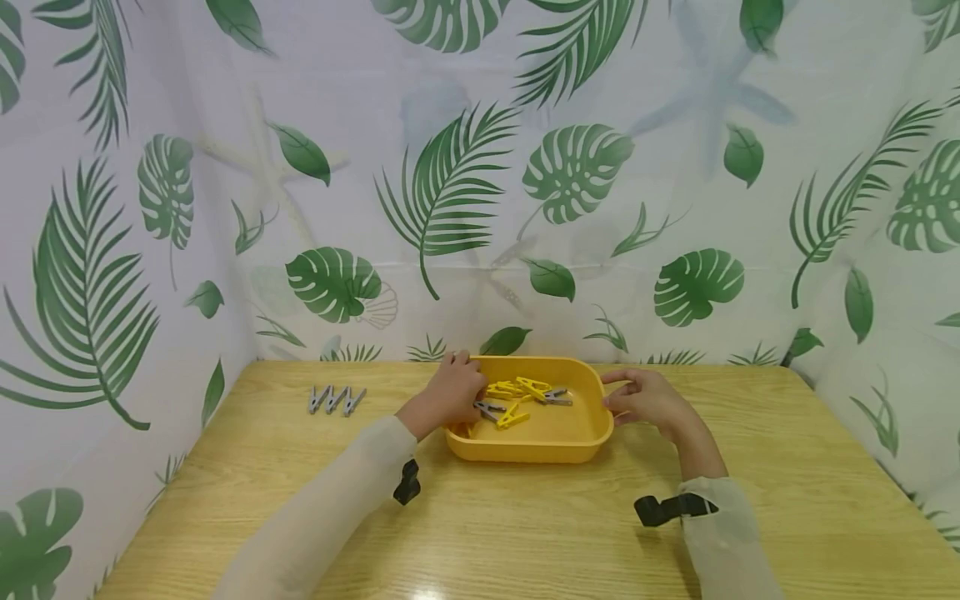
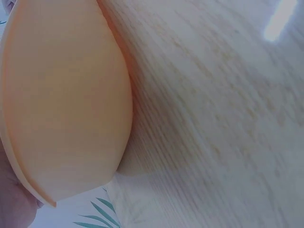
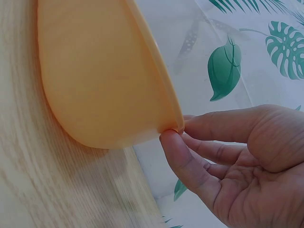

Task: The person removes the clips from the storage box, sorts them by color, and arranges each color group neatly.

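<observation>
A yellow plastic basin (image 1: 570, 427) rests on the wooden table, with several yellow clothespins (image 1: 513, 417) and a few grey clothespins (image 1: 556, 397) lying inside. My left hand (image 1: 454, 390) reaches over the basin's left side and grips its rim; in the left wrist view most of that hand is hidden behind the basin's wall (image 2: 71, 99). At the opposite end, my right hand (image 1: 647, 402) pinches the rim. The right wrist view shows the thumb (image 3: 176, 148) under the lip and the fingers on its other side.
To the left of the basin, 3 grey clothespins (image 1: 331, 400) lie in a row on the table (image 1: 510, 533). Behind the table's far edge hangs a white curtain (image 1: 480, 317) with green leaf prints, which also runs along both sides.
</observation>
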The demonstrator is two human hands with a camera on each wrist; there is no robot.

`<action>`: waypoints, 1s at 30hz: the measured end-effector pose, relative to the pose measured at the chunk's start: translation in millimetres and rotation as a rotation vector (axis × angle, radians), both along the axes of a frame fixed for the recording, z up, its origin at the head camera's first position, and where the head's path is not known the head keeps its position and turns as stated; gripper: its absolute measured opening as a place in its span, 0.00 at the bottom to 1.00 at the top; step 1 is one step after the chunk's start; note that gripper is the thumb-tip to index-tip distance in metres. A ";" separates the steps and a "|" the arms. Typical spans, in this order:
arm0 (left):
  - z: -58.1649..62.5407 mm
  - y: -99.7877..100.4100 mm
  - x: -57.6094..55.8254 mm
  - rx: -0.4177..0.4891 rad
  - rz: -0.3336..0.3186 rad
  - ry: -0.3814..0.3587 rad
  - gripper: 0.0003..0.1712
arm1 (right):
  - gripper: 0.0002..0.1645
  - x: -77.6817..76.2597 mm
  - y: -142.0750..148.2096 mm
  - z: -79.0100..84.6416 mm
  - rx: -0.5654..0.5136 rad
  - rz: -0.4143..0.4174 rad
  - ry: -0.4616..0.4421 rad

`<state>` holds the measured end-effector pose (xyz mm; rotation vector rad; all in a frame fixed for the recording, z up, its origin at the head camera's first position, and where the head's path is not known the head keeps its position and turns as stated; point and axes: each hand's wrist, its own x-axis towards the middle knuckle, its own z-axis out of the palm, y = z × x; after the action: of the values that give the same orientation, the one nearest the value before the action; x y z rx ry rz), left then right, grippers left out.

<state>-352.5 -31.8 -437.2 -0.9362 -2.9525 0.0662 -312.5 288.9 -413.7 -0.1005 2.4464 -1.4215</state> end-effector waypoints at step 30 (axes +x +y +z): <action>29.9 -55.7 19.3 0.518 -0.018 0.365 0.09 | 0.32 -0.8 0.5 -1.5 -0.009 0.017 -0.002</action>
<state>-333.3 -87.5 -407.3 -0.7719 -2.4383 -0.4535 -313.4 289.4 -415.2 -0.1215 2.4323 -1.4250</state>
